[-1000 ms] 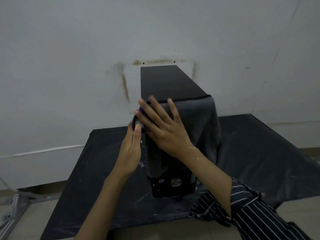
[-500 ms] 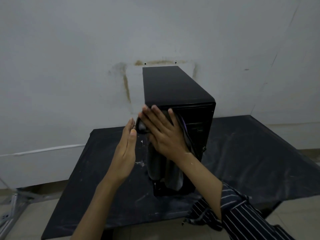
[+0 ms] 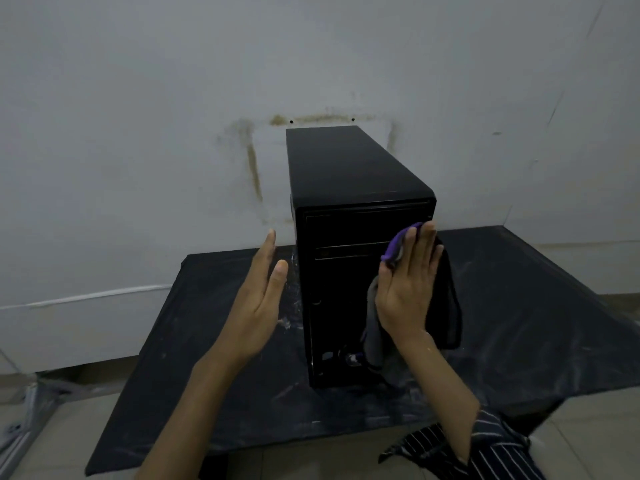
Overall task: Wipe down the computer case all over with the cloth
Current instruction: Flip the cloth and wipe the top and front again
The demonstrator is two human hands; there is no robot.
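Where the case [image 3: 346, 168] stands, stained wall [image 3: 254, 168] backs table [image 3: 519, 323].

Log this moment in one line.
phase: wiping front | right hand: presses cloth on case front | left hand: open beside case

Dim, flat light; soft focus, wide-angle bowing.

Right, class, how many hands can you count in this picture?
2. The left hand is open, left of the computer case; the right hand presses the cloth against the case's front.
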